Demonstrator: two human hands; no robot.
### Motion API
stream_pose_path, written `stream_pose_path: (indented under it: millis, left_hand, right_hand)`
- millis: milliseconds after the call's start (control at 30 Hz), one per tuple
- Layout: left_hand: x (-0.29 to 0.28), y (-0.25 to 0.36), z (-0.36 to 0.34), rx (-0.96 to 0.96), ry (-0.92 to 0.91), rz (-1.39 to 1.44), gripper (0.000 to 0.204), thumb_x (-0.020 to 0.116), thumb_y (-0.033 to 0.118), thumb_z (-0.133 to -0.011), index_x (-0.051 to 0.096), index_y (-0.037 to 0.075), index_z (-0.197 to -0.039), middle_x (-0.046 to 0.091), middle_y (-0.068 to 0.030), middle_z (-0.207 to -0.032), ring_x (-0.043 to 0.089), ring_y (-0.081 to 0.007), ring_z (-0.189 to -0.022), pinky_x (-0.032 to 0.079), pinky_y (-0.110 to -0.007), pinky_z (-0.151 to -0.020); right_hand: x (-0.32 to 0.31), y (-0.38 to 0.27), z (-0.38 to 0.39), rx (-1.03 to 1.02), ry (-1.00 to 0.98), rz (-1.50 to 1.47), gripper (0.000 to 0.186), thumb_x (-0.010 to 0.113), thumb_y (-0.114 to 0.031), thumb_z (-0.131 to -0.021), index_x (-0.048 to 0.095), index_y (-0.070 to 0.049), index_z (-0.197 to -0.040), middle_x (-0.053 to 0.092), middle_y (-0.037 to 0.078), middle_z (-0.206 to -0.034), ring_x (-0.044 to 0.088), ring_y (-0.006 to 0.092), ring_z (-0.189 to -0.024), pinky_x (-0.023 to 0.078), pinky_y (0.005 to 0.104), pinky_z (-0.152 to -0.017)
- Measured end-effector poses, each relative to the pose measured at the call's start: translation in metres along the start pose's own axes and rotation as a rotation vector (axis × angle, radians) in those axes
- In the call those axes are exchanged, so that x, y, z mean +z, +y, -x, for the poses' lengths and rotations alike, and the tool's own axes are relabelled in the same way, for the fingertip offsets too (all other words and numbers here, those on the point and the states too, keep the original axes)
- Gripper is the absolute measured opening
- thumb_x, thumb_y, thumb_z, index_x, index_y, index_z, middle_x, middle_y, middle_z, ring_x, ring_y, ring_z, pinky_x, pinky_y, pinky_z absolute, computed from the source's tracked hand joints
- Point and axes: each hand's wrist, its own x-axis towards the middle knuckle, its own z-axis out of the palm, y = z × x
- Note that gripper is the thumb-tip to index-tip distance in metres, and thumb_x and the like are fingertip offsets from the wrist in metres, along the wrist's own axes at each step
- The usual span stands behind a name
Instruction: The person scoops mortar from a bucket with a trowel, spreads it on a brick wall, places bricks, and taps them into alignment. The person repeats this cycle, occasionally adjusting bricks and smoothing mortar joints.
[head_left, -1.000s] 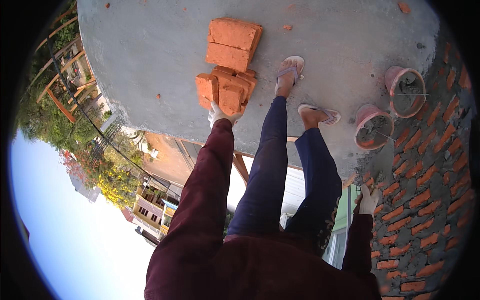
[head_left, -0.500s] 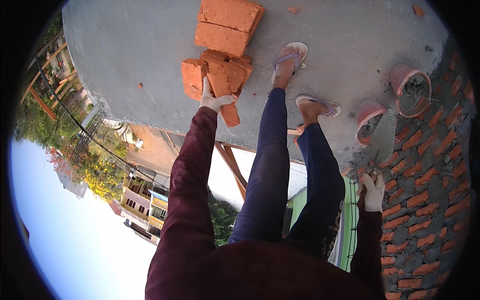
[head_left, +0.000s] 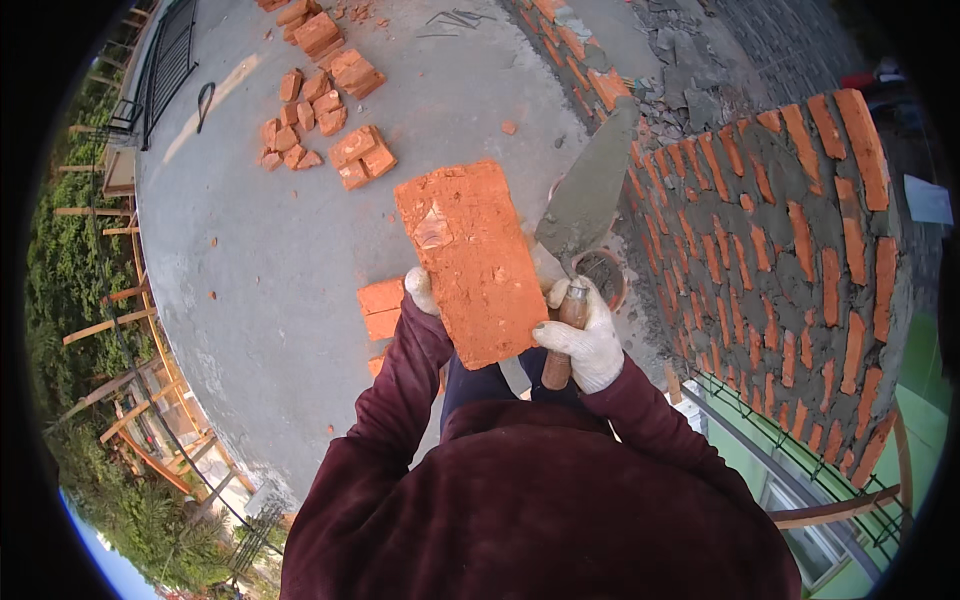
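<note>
My left hand [head_left: 420,292], in a white glove, grips the left edge of an orange brick [head_left: 462,255], which is raised in front of my body with a broad, rough face upward. My gloved right hand [head_left: 588,340] is wrapped round the wooden handle [head_left: 560,365] of a trowel, and its thumb also touches the brick's right edge. The mortar-smeared blade [head_left: 590,185] points up and to the right. A bucket [head_left: 615,280] of mortar is partly hidden behind the blade and hand. More bricks [head_left: 378,300] lie below the held one, partly hidden by it and my arm.
Several piles of bricks [head_left: 352,150] lie farther up the concrete slab [head_left: 240,350]. A brick wall [head_left: 780,260] with rough mortar joints stands at the right. A black metal grille [head_left: 170,70] is at the top left, and the slab's edge has wooden poles [head_left: 110,320] beyond it.
A brick has been lifted from the pile in front of me. My right hand and trowel have moved from the right toward the middle, beside the brick. The view has swung round.
</note>
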Motion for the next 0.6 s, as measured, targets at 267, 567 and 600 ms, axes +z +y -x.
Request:
stream_pose_path:
  millis: [267,567,600]
  left_hand:
    - [0.243,-0.045,-0.121,-0.003,-0.157,-0.941,0.113,0.087,0.040,-0.077,0.022,0.008,-0.163,0.036,-0.0150,-0.161,0.042,-0.0309,-0.146,0.037,-0.047,-0.119]
    - [0.284,-0.167,-0.218,-0.170,-0.529,-0.823,0.085,0.064,0.033,-0.098,0.013,0.014,-0.164,0.034,-0.0139,-0.159,0.039,-0.0306,-0.146,0.036,-0.050,-0.120]
    - [0.289,-0.168,-0.232,-0.196,-0.615,-0.753,0.083,0.062,0.035,-0.100,0.014,0.014,-0.164,0.035,-0.0142,-0.159,0.041,-0.0308,-0.145,0.038,-0.050,-0.119]
  right_hand:
    - [-0.064,-0.144,0.084,-0.643,0.340,-0.012,0.045,0.086,-0.003,-0.073,0.048,-0.006,-0.098,0.060,0.029,-0.135,0.065,0.0314,-0.116,0.054,0.0452,-0.096]
    - [-0.127,-0.182,0.112,-1.055,0.916,0.219,0.049,0.090,-0.026,-0.072,0.059,-0.004,-0.102,0.069,0.015,-0.114,0.068,0.0279,-0.100,0.053,0.0432,-0.092]
    - [-0.133,-0.184,0.119,-1.065,0.837,0.013,0.043,0.088,-0.019,-0.074,0.055,-0.007,-0.098,0.069,0.015,-0.117,0.068,0.0270,-0.102,0.054,0.0432,-0.093]
